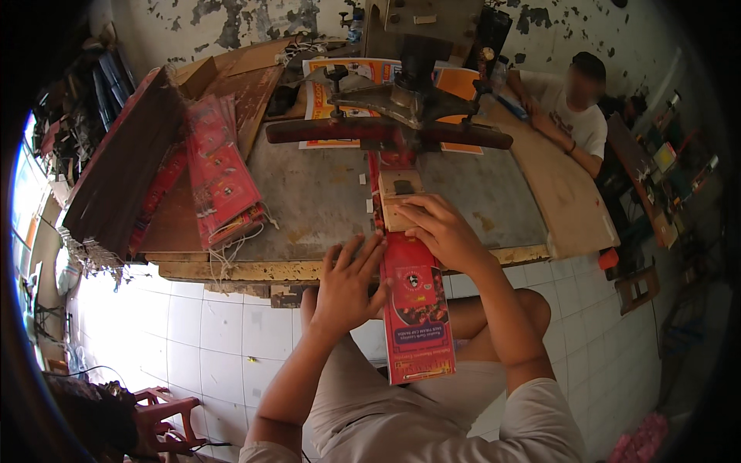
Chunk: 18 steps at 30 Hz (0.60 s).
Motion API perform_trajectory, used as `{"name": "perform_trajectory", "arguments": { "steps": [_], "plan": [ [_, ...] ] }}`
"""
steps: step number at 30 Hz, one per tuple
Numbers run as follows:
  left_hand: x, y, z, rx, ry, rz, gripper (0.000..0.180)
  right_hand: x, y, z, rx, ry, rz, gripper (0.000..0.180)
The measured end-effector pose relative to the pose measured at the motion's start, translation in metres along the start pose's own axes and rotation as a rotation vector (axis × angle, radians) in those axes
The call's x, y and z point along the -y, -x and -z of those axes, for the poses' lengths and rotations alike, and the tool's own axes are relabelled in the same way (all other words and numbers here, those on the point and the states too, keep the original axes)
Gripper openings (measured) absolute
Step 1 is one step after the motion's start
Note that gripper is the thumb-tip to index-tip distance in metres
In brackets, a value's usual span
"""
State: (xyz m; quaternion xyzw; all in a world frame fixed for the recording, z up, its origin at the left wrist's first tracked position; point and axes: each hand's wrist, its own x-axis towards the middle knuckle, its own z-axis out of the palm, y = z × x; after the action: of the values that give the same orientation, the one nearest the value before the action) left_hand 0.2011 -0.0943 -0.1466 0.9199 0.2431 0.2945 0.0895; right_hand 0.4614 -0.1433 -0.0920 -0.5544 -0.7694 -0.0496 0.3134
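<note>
A long red printed cardboard stack [421, 336] lies lengthwise in front of me. Its far end is under the cast-metal press [401, 100], and its near end juts past the table edge over my lap. My right hand [444, 231] rests over a pale wooden block [400, 185] on top of the stack, fingers curled across the block's near part. My left hand [349, 287] is beside the stack's left edge at the table's front, fingers spread, fingertips against the stack's side. The thumb lies close to the stack; whether it presses on it I cannot tell.
Bundled red printed packs [220, 174] tied with white string lie at the left of the metal-topped table [309, 193], by a tall dark stack [123, 154]. A curved brown board [556, 185] extends right, where another person [579, 116] sits. A red stool [166, 420] stands lower left.
</note>
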Motion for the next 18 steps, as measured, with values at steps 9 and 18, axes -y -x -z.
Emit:
{"name": "perform_trajectory", "arguments": {
  "steps": [9,18],
  "plan": [
    [-0.002,-0.003,0.001,-0.008,0.008,0.003,0.066,-0.013,-0.002,-0.007,-0.017,0.006,0.009,0.050],
    [-0.002,-0.005,0.001,-0.004,0.015,0.001,0.066,-0.029,-0.015,-0.022,-0.035,0.046,-0.017,0.053]
  ]
}}
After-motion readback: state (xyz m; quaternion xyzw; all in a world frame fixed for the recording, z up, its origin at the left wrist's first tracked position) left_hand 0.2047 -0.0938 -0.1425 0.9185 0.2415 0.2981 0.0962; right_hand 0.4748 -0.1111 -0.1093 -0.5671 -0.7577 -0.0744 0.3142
